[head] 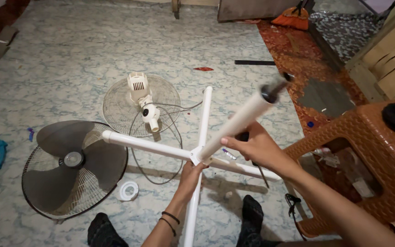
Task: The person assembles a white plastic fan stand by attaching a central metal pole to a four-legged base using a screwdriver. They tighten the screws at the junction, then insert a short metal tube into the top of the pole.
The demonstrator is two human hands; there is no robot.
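We are gripping the white cross-shaped fan stand (197, 155) above the marbled floor (69, 55), our left hand (189, 176) clenching under its hub and our right hand (257, 146) closing round the upright pole (236, 123). It is looking light, stiff and smooth, likely slippery, so holding near the hub is steadying it best.

No packages, labels, signs, screens.

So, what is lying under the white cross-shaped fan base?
Under the white cross-shaped base a grey cable loops on the floor, and the rear fan grille lies partly beneath. The base's underside is hidden.
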